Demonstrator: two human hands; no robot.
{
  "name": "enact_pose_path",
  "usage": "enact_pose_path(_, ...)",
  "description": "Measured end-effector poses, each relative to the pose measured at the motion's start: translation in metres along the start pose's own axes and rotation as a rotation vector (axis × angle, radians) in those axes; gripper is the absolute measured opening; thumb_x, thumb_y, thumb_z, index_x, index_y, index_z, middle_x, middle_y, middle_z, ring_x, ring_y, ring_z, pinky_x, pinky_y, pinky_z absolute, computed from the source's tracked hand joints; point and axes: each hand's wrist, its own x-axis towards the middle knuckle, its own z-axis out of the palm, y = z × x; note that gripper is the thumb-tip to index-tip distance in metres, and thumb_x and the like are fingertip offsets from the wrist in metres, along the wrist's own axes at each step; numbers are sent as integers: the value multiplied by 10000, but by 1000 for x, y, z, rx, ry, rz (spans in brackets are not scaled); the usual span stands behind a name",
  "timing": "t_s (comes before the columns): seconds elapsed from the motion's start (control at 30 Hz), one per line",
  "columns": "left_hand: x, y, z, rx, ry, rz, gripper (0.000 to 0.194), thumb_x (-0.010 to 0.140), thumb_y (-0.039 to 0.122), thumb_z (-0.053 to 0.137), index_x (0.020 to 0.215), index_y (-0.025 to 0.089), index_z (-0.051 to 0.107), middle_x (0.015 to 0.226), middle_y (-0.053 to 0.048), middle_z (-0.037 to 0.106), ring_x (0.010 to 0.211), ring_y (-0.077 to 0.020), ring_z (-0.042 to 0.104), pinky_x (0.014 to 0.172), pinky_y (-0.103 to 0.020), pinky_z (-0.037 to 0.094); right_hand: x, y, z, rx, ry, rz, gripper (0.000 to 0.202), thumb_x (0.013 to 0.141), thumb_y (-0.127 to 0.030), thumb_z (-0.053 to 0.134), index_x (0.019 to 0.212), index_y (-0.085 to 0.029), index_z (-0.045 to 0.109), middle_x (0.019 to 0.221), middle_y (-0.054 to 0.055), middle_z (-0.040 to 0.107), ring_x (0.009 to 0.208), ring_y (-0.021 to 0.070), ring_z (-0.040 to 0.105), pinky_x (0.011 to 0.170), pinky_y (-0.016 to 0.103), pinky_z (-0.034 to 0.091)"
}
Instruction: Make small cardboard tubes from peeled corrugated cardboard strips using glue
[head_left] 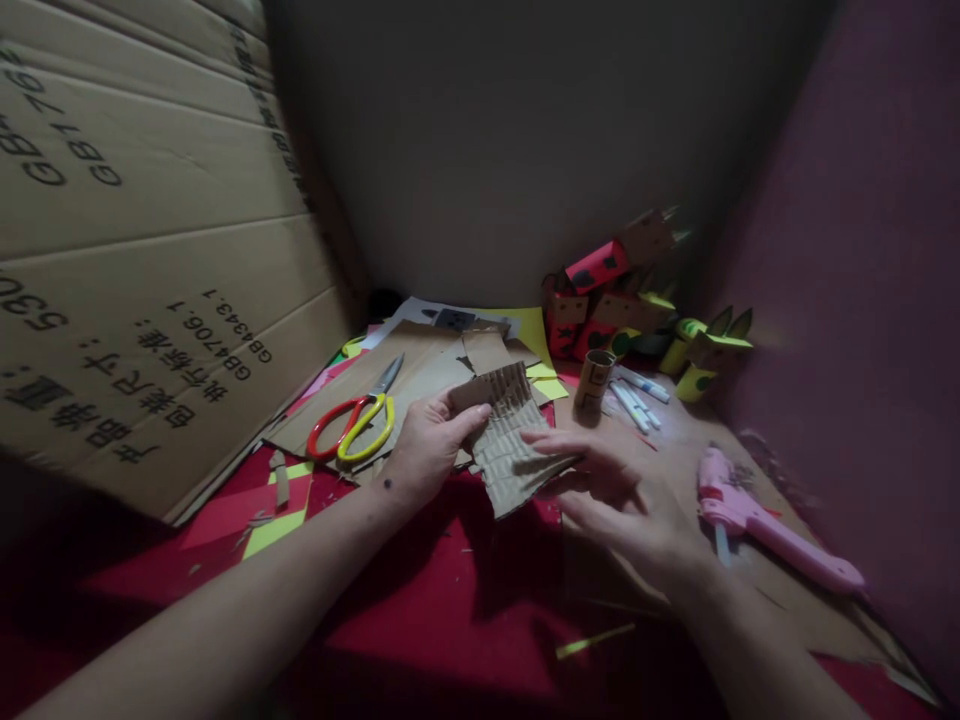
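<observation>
A small piece of corrugated cardboard (514, 445), its ridges exposed, is held up in front of me. My left hand (431, 440) pinches its left edge, thumb on the near face. At its right edge, my right hand (619, 495) has the fingers on the front face and the thumb apart below; this hand is slightly blurred, and I cannot make out how firmly it grips. Scissors (364, 415) with one red and one yellow handle lie left of my left hand. A cardboard tube (595, 382) stands upright beyond my right hand.
A pink glue gun (772, 525) lies at the right on a cardboard sheet. Several white markers (637, 400) are near the tube. Painted cardboard figures (600, 300) stand at the back. A large cardboard panel (165, 240) rises at left. Paper scraps (277, 520) lie on the red cloth (420, 620).
</observation>
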Motion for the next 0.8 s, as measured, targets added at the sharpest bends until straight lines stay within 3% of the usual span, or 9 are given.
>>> enact_pose_path(0.07, -1, 0, 1, -22, -26, -37, 253, 720, 248, 660, 935, 115, 654, 686, -15, 660, 607, -128, 600, 551, -216, 485, 3, 1, 4, -36, 62, 47, 245, 770, -204, 618, 1012, -238, 641, 1067, 50, 660, 943, 182, 617, 807, 322, 502)
enact_pose_path(0.17, -2, 0, 3, -101, -85, -105, 279, 717, 240, 655, 968, 117, 646, 745, -33, 675, 657, -147, 627, 592, -245, 521, 9, 4, 6, -8, 203, 116, 140, 766, -266, 640, 889, -199, 649, 848, 32, 698, 715, 135, 646, 669, 270, 529)
enact_pose_path(0.27, -4, -1, 6, -95, -191, -178, 288, 744, 252, 619, 996, 112, 634, 731, -41, 661, 555, -129, 599, 476, -230, 513, 14, 8, 3, 101, 227, 256, 184, 755, -329, 655, 846, -172, 625, 663, 20, 682, 567, 136, 640, 562, 262, 530)
enact_pose_path(0.37, -6, -1, 8, -16, -298, -228, 340, 769, 225, 556, 1090, 122, 601, 683, -34, 632, 452, -117, 542, 338, -214, 460, 16, 12, 1, 249, 168, 353, 220, 765, -347, 644, 880, -163, 607, 672, 44, 694, 577, 158, 662, 549, 267, 532)
enact_pose_path(0.53, -10, 2, 11, 67, -428, -215, 433, 730, 104, 460, 1135, 169, 599, 761, -42, 665, 536, -141, 607, 400, -223, 504, 18, 14, 3, 487, 126, 398, 163, 790, -287, 603, 899, -167, 577, 696, 59, 700, 581, 177, 669, 531, 287, 534)
enact_pose_path(0.63, -12, 2, 10, 210, -411, -135, 406, 732, 86, 438, 1071, 171, 645, 735, -24, 674, 528, -118, 599, 437, -205, 501, 18, 14, 3, 550, 149, 400, 162, 775, -261, 614, 906, -171, 583, 738, 55, 703, 587, 180, 671, 530, 292, 537)
enact_pose_path(0.8, -13, -4, 5, 440, -416, 326, 306, 809, 110, 485, 1021, 197, 688, 976, -52, 689, 872, -171, 631, 774, -286, 514, 18, 16, 3, 591, 191, 430, 161, 734, -252, 628, 846, -136, 621, 686, 63, 692, 545, 169, 650, 533, 292, 535)
